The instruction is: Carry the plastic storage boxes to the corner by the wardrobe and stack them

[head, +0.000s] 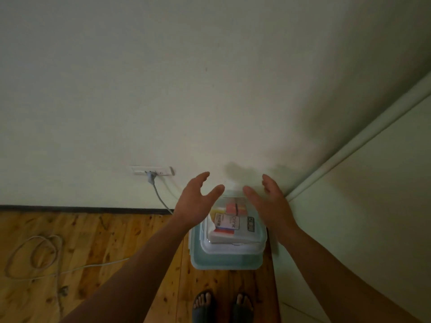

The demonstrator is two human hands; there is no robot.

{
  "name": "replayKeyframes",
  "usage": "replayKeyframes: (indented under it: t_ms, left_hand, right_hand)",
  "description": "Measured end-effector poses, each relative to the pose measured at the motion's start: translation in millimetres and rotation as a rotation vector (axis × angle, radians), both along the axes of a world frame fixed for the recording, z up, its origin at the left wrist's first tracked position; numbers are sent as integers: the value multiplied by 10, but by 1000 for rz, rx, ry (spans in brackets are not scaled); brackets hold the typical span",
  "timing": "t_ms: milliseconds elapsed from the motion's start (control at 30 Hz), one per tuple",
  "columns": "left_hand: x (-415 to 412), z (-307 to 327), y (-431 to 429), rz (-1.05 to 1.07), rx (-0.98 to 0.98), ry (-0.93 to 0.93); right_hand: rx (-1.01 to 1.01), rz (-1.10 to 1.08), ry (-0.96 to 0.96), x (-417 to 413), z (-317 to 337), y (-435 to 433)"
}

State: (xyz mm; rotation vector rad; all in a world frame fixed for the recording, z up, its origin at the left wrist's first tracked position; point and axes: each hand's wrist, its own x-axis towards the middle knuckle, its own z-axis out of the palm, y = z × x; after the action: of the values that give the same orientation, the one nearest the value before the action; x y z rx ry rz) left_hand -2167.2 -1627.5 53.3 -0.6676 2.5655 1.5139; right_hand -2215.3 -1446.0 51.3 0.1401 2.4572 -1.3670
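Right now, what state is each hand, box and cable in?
left hand: open, holding nothing.
right hand: open, holding nothing.
clear box: closed, stacked on the teal box.
teal box: closed, on the floor by the wardrobe.
grey plug: inserted in the wall socket.
white cable: loosely coiled on the floor.

Wall (210, 89) is closing off the far side of the stack of storage boxes (226, 261); wardrobe (361, 217) is standing just beside its right. Floor (116, 234) is lying open on its left and front, a grey cable (159, 198) hanging near its far-left corner.
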Motion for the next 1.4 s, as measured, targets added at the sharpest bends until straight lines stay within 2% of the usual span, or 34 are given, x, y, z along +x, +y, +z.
replayKeyframes:
  t_ms: [133, 300, 833, 1400]
  left_hand:
    - [-34, 324, -98, -147, -187, 28]
    - [-84, 641, -91, -258, -288, 87]
    - [208, 1383, 502, -544, -282, 162]
    - [1690, 2024, 1338, -902, -296, 281]
  right_hand:
    - [32, 20, 44, 59, 323, -25]
    - [98, 14, 101, 176, 632, -20]
    - [105, -166, 170, 1058, 1473, 611]
    - [156, -386, 271, 3021, 1840, 1220]
